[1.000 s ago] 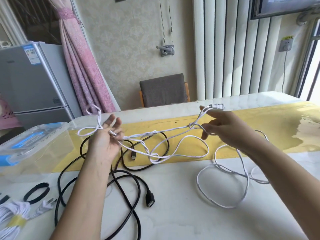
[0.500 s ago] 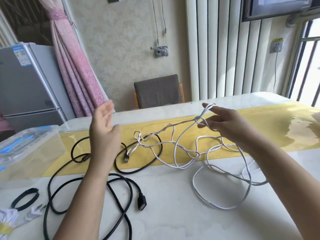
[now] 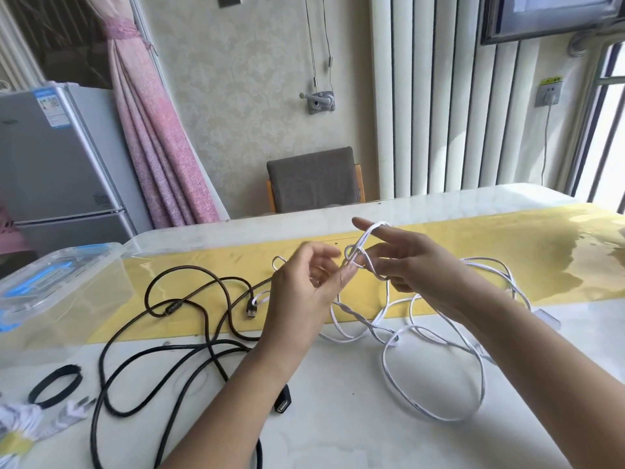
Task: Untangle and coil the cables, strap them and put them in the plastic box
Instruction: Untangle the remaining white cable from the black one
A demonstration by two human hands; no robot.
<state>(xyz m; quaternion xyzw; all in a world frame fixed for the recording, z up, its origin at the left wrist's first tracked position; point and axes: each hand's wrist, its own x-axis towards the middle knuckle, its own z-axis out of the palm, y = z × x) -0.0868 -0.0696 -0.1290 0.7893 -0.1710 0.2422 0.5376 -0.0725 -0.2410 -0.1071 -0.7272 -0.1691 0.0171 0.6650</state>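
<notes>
Box (image 3: 61, 282) far left, black cable (image 3: 189, 333) loose on surface (image 3: 338, 428), left hand (image 3: 304, 292) fingers at the knot (image 3: 353, 253), grasp unclear, right hand (image 3: 416, 265) fingers clenched on white cable (image 3: 439, 416); risk: a hard tug tightens the knot.

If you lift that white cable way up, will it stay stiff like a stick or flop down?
Probably flop: the white cable sags from the right hand into loose loops on the table. It looks thin, so likely light. The knot the left hand pinches would likely drag other loops up too.
</notes>
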